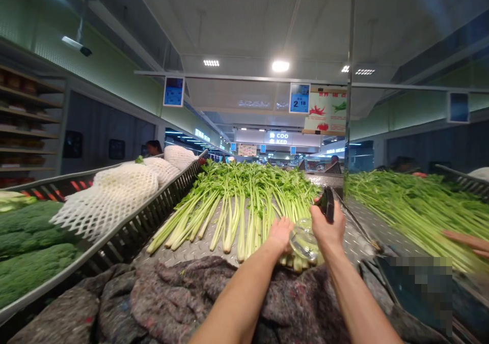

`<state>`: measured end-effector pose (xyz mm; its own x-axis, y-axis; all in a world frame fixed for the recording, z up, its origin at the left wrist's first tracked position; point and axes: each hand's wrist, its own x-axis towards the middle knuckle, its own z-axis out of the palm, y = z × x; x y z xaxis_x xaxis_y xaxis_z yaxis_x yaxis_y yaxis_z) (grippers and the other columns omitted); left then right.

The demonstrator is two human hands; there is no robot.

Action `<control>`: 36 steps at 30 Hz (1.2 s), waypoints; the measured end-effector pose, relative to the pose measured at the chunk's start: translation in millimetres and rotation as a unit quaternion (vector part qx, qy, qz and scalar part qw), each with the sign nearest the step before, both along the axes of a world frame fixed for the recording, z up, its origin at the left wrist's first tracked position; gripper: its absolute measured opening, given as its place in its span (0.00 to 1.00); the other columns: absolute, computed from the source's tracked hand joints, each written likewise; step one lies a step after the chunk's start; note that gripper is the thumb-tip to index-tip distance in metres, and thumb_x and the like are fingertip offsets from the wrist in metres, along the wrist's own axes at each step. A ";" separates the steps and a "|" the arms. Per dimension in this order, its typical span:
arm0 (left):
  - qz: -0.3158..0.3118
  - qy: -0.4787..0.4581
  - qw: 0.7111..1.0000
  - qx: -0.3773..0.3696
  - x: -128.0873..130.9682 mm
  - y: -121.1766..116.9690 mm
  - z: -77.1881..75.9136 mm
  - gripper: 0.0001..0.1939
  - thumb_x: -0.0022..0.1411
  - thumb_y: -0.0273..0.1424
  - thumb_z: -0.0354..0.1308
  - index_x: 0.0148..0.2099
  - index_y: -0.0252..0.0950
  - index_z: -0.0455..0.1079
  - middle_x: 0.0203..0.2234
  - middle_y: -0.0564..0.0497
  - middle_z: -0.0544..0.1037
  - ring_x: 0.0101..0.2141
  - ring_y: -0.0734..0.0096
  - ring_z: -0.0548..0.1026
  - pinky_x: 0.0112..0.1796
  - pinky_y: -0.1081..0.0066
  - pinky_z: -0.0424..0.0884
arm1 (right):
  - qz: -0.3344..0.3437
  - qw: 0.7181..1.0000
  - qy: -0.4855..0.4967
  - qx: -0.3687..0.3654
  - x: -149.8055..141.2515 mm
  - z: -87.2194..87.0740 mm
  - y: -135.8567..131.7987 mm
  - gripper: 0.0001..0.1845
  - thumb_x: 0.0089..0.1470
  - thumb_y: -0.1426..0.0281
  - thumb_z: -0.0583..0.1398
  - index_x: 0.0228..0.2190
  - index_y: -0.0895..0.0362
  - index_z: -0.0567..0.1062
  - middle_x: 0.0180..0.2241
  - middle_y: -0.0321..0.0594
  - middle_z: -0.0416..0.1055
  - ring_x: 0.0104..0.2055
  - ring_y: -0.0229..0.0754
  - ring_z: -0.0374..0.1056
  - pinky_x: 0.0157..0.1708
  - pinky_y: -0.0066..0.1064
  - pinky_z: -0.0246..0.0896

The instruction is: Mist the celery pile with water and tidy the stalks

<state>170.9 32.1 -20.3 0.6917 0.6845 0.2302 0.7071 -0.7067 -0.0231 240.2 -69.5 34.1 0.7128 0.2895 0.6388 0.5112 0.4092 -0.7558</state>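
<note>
Bunches of celery [244, 201] lie on a metal tread-plate shelf, leaves to the back and stalk ends toward me. My right hand [329, 226] is closed around the neck of a spray bottle [303, 242] with a clear body and a black spray head. The bottle hangs over the stalks at the right. Just left of it, my left hand [280, 233] rests on the stalks, fingers stretched forward and palm down. Its fingertips are partly lost among the celery.
Grey felt blankets [183, 293] lie bunched along the front edge. At left, a black crate [126, 237] holds broccoli [34, 227] and vegetables in white foam nets [110, 196]. A mirror panel [412, 130] stands at right. Price signs [300, 98] hang overhead.
</note>
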 end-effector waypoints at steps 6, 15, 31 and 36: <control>0.037 -0.029 0.999 -0.004 -6.0 0.4 -5.6 0.47 0.40 0.28 0.59 0.61 0.31 0.40 0.61 0.42 0.37 0.59 0.56 0.36 0.56 0.52 0.36 | -0.001 1.000 -0.014 -0.005 0.9 -0.6 0.3 0.16 0.35 0.66 0.55 0.31 0.57 0.70 0.26 0.37 0.68 0.28 0.41 0.62 0.30 0.29 0.53; 0.130 -0.415 0.898 0.063 -64.8 -21.4 23.7 0.23 0.59 0.37 0.39 0.54 0.34 0.55 0.59 0.44 0.50 0.58 0.61 0.48 0.56 0.55 0.45 | 0.105 0.993 -0.047 0.015 -8.9 -4.4 4.4 0.16 0.35 0.67 0.56 0.31 0.57 0.71 0.30 0.38 0.70 0.30 0.41 0.63 0.32 0.31 0.55; 0.095 -0.557 0.789 0.240 -156.0 -24.8 30.2 0.21 0.59 0.37 0.38 0.51 0.33 0.57 0.54 0.41 0.59 0.54 0.62 0.56 0.53 0.56 0.54 | 0.106 0.994 -0.033 0.006 -26.1 -15.0 -0.1 0.16 0.38 0.66 0.56 0.33 0.57 0.70 0.30 0.38 0.70 0.29 0.40 0.63 0.30 0.30 0.56; 0.087 -0.572 0.784 0.225 -160.7 -23.4 33.1 0.22 0.59 0.38 0.37 0.51 0.32 0.57 0.54 0.41 0.59 0.54 0.62 0.56 0.53 0.57 0.54 | 0.162 0.985 -0.057 -0.020 -40.9 -17.3 -2.8 0.14 0.37 0.66 0.56 0.30 0.57 0.71 0.29 0.37 0.70 0.28 0.40 0.63 0.28 0.29 0.56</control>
<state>10.2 8.7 12.8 -0.2381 0.4165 0.8774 0.5325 -0.6995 0.4766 199.4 -72.3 16.8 0.5038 0.5157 0.6930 0.4415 0.5359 -0.7197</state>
